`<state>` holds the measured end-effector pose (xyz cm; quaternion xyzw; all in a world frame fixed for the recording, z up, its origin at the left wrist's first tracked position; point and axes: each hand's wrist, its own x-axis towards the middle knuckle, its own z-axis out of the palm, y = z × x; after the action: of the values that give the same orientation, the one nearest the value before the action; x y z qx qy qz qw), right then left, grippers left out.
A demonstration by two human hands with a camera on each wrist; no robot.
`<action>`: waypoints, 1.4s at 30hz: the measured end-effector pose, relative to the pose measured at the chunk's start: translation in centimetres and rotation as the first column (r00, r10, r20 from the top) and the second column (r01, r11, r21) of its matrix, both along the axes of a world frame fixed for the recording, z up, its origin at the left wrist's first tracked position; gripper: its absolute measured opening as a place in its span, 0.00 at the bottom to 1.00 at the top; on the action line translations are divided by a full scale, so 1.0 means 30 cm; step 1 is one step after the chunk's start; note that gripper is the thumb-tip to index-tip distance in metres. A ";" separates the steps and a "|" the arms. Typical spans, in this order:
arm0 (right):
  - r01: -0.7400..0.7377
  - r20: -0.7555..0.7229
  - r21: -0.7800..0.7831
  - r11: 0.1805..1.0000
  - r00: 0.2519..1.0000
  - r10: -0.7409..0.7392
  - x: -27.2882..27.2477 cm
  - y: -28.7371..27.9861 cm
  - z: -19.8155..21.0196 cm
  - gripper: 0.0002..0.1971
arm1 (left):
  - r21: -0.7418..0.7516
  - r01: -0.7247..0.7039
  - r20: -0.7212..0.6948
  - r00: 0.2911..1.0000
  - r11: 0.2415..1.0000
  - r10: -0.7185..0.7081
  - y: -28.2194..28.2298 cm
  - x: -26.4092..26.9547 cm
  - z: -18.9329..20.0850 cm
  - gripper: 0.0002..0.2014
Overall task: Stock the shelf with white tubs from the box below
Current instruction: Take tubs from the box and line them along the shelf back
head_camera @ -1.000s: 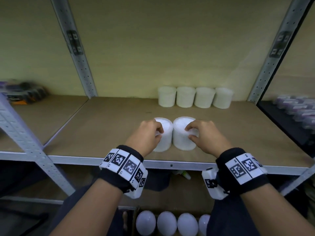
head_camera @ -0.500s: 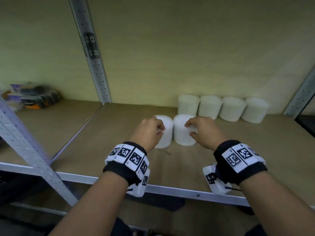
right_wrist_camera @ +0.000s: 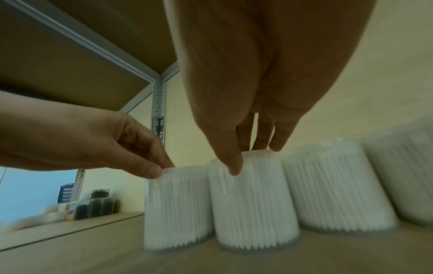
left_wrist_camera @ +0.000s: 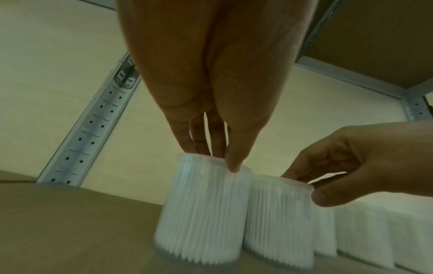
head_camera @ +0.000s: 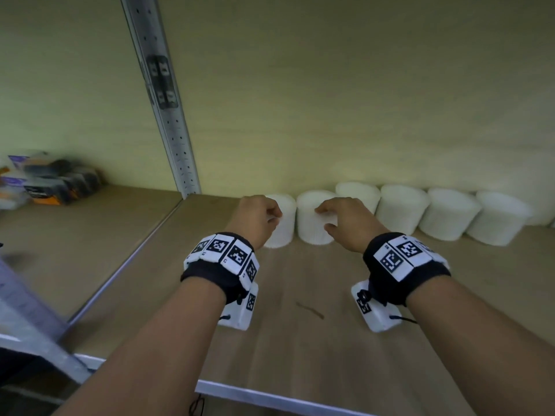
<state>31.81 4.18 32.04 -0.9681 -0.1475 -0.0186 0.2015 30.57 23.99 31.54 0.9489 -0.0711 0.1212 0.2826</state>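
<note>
Two white tubs stand side by side on the wooden shelf (head_camera: pixel 300 340), close to the back wall. My left hand (head_camera: pixel 271 217) pinches the rim of the left tub (head_camera: pixel 282 232) from above, thumb in front and fingers behind. My right hand (head_camera: pixel 322 219) holds the right tub (head_camera: pixel 310 232) the same way. In the left wrist view my left hand (left_wrist_camera: pixel 218 159) sits on its tub (left_wrist_camera: pixel 201 204). In the right wrist view my right hand (right_wrist_camera: pixel 248 157) grips its tub (right_wrist_camera: pixel 253 204). Both tubs lean slightly. Several more tubs (head_camera: pixel 402 208) form a row to the right.
A perforated metal upright (head_camera: pixel 162 100) rises at the shelf's left rear. Dark packaged goods (head_camera: pixel 51 181) sit on the neighbouring shelf to the left. A metal rail (head_camera: pixel 270 397) edges the front. Bare board lies between my wrists and left of the tubs.
Both hands have carried their tubs from near the front edge back toward the wall, level with the existing row. The box below has left the view.
</note>
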 end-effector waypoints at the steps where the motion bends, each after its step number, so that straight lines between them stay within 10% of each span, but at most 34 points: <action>1: 0.002 0.010 -0.012 1.000 1.000 -0.002 0.018 0.009 -0.001 0.22 | 0.004 -0.002 0.006 1.000 1.000 0.002 0.004 0.020 -0.001 0.09; 22: -0.008 -0.014 -0.094 0.996 1.000 0.007 0.158 0.069 -0.035 0.28 | 0.124 0.066 -0.119 0.992 0.990 -0.051 0.026 0.214 0.002 0.21; 26: -0.054 -0.064 -0.131 0.990 0.997 0.046 0.084 0.039 -0.033 0.37 | 0.170 0.122 -0.281 0.957 0.978 -0.071 0.010 0.128 0.022 0.34; 42: 0.010 -0.032 -0.037 0.999 0.999 -0.011 -0.500 -0.062 0.051 0.23 | 0.139 0.178 -0.256 0.957 0.974 -0.138 -0.137 -0.450 0.095 0.28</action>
<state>16.81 2.30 33.58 -0.9726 -0.1393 -0.0012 0.1860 17.06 19.89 34.40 0.9675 -0.1209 -0.0258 0.2206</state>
